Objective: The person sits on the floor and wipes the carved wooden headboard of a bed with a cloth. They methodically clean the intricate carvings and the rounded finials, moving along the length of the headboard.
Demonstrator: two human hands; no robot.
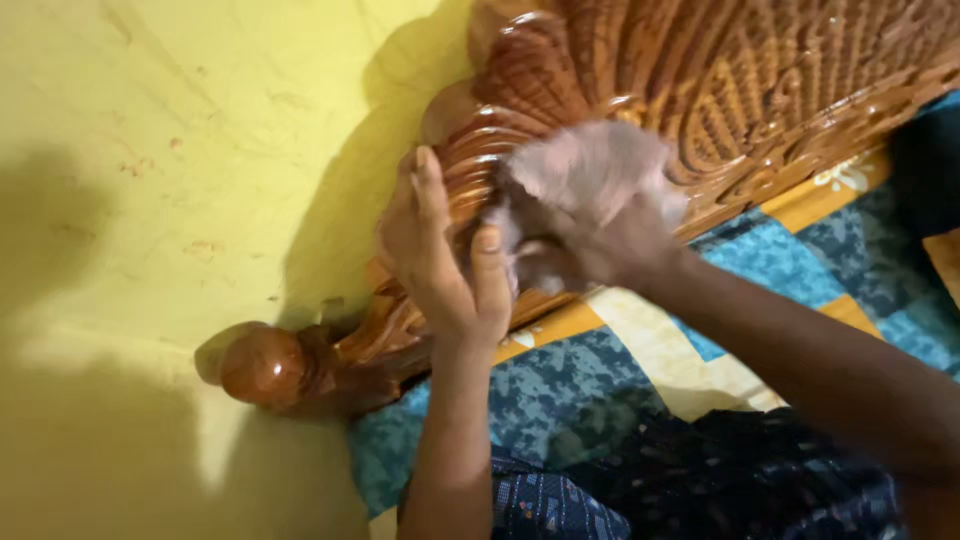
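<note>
While our right hand (pixel 600 235) bunches pale cloth (pixel 585 175) against carved headboard (pixel 720 80), left hand (pixel 445 255) lies spread alongside; cloth may snag in grooves, we judge.

A home bedroom, carved glossy wooden headboard (pixel 740 80) with a rounded knob end (pixel 262 365), set against a yellow plastered wall (pixel 180 150), blue and yellow patchwork bedsheet (pixel 700 340)

Warm light, hard shadows, motion blur
</note>
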